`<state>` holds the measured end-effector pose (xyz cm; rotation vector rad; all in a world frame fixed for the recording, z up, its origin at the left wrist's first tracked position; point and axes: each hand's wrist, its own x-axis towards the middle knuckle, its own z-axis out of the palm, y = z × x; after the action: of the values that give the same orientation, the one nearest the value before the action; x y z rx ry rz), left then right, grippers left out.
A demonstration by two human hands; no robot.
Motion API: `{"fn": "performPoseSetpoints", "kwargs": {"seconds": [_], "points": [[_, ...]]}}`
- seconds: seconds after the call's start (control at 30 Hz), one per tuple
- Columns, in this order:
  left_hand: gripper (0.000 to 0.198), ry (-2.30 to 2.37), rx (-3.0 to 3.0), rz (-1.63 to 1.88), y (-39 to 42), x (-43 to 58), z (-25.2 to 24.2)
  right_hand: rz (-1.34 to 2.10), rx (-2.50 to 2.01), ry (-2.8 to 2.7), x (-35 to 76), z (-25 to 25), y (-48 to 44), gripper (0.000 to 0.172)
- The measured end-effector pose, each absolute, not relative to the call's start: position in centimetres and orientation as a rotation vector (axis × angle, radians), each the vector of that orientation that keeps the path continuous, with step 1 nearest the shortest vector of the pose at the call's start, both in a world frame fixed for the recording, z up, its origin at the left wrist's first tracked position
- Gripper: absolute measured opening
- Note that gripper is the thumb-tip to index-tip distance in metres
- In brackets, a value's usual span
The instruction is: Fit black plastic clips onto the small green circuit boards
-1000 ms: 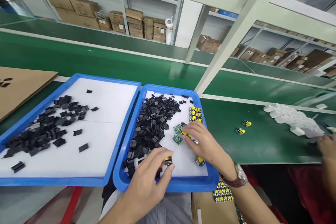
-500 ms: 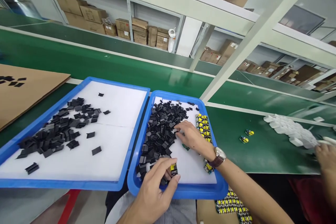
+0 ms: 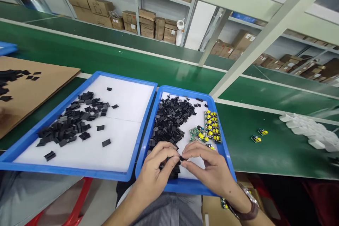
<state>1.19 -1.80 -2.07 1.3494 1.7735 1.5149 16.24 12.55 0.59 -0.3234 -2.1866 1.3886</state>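
Observation:
Over the near part of the right blue tray (image 3: pixel 219 137), my two hands meet fingertip to fingertip. My left hand (image 3: pixel 159 169) is closed in a pinch around a small circuit board, now almost wholly hidden by the fingers. My right hand (image 3: pixel 212 166), with a watch on its wrist, pinches a small black plastic piece (image 3: pixel 182 159) against it. Left of the hands lies a heap of black plastic pieces (image 3: pixel 172 116). Several circuit boards with yellow parts (image 3: pixel 212 123) stand in rows along the tray's right side, with loose green boards (image 3: pixel 195 132) beside them.
A second blue tray (image 3: pixel 144 127) with scattered black pieces (image 3: pixel 71 123) stands to the left. Beyond it is a cardboard sheet (image 3: pixel 53 81) with more pieces. Two boards (image 3: pixel 256 138) and white plastic parts (image 3: pixel 312 130) lie on the green bench (image 3: pixel 238 155). A slanting post (image 3: pixel 246 56) rises behind.
My right hand has come from the black heap back toward me and now meets my left hand, with a black piece between the fingertips. The view has shifted slightly.

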Motion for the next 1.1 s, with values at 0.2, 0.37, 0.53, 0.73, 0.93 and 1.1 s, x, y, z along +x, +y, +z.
{"fn": "performPoseSetpoints", "kwargs": {"seconds": [0.2,0.37,0.53,0.73,0.93,1.1], "points": [[0.020,1.769,1.538,1.426,-1.9,2.3,-2.0,1.890,-0.576,-1.898,17.3,-0.4,12.3,0.010],[0.020,1.777,1.388,1.449,-1.4,3.0,-1.9,1.644,-0.557,-1.825,18.1,-1.6,11.0,0.011],[0.021,1.488,1.098,1.511,-1.3,3.7,-2.1,1.487,-0.594,-1.714,19.1,-2.3,10.2,0.008],[0.047,1.322,0.871,1.560,-1.2,4.0,-2.4,1.458,-0.677,-1.627,20.7,-2.5,10.0,0.019],[0.035,1.248,0.889,1.502,-0.7,4.3,-2.4,1.446,-0.694,-1.667,20.6,-3.2,9.3,0.023],[0.033,1.207,0.863,1.496,-0.9,4.1,-2.5,1.488,-0.707,-1.632,20.6,-3.2,9.1,0.020]]}}
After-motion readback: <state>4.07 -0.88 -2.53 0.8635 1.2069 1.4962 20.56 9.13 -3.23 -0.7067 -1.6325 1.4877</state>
